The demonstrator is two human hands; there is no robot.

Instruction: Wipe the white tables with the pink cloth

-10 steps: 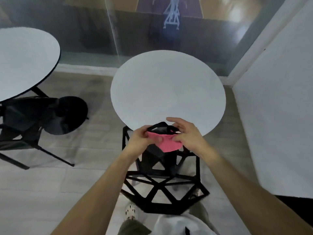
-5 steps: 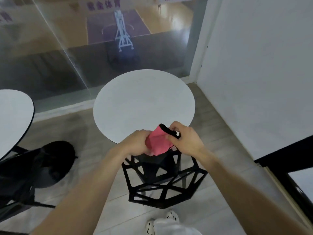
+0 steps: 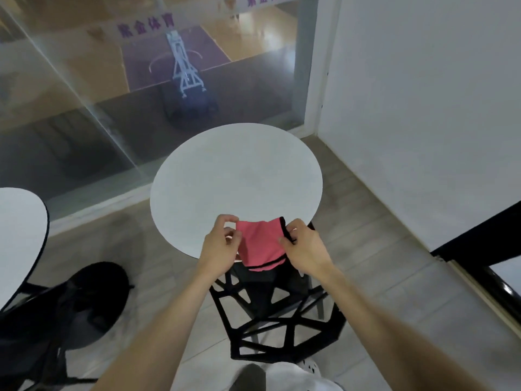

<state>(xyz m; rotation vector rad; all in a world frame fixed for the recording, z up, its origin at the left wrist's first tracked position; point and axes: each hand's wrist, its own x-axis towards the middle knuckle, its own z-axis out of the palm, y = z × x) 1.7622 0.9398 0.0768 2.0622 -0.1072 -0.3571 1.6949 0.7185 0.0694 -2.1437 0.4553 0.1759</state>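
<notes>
A round white table stands in front of me, its top bare. Over its near edge I hold a pink cloth with black trim, stretched between both hands. My left hand pinches the cloth's left edge. My right hand pinches its right edge at the black trim. The cloth hangs slightly above the table rim, partly over the chair below. A second white table shows at the far left, cut off by the frame.
A black lattice chair stands between me and the table. Another black chair sits under the left table. A glass wall runs behind both tables. A white wall closes the right side.
The cloth was bunched between my hands and is now spread out flat. My view has swung right, so the left table has slid toward the frame's edge.
</notes>
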